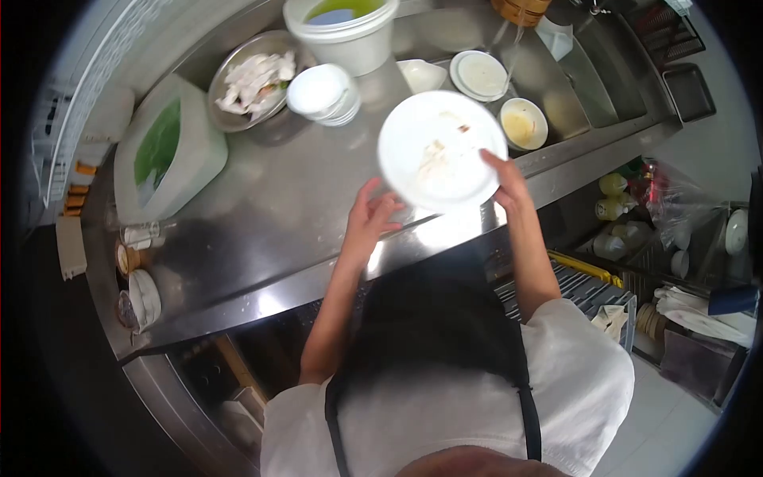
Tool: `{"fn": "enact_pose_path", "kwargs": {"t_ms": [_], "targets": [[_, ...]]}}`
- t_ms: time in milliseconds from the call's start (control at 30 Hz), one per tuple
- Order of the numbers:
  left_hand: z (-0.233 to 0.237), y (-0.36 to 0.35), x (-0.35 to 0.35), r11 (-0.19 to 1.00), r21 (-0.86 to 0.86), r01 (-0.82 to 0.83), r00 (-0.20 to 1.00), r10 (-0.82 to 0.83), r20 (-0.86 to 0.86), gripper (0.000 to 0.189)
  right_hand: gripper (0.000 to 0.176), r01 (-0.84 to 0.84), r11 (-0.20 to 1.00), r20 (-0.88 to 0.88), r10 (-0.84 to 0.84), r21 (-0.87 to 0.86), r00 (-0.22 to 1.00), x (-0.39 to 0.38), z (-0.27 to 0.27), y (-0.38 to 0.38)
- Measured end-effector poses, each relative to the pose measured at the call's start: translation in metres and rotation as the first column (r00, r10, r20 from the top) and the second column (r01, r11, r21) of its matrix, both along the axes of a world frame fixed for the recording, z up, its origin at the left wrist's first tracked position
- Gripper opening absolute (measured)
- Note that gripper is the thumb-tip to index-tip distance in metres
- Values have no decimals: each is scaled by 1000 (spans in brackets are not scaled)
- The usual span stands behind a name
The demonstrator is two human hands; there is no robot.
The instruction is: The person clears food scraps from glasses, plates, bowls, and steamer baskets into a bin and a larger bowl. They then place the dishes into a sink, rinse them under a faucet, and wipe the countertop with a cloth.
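A round white plate (442,147) with brown and pale food scraps is held up over the front of the steel counter. My right hand (506,184) grips its right edge, thumb on top and the other fingers partly hidden beneath. Just off the plate's lower left edge is my left hand (373,216), fingers apart and holding nothing. Beyond the plate, the sink holds stacked white plates (482,75), a white bowl with yellowish residue (523,125) and a partly hidden white dish (422,75).
A metal bowl of crumpled white scraps (253,83), stacked white bowls (324,94) and a white bucket (350,36) stand at the back. At left is a tub with green liquid (159,151). Water runs into the sink (616,99). Several small dishes (143,300) line the counter's left end.
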State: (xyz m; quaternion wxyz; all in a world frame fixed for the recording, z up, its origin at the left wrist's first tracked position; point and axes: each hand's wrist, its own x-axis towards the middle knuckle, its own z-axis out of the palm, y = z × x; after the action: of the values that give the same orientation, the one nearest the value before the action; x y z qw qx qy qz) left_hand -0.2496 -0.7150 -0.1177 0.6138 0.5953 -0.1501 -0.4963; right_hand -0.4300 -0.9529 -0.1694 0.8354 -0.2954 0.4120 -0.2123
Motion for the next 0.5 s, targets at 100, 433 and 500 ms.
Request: {"fn": "enact_pose_path", "kwargs": {"t_ms": [100,433,500], "targets": [[-24,-55,-17,981,11,195,979,-195,50,43,48,243,958,-15,-248,-150,969,-22,-15,-93],[-65,-251,-52,918,243,314,936,-342,82,46,45,479,869,-157,-494,-122,855,36,-143,-352],[-82,-298,-49,921,266,285,953,-302,24,51,46,444,896,-83,-444,-21,892,33,-160,-363]]}}
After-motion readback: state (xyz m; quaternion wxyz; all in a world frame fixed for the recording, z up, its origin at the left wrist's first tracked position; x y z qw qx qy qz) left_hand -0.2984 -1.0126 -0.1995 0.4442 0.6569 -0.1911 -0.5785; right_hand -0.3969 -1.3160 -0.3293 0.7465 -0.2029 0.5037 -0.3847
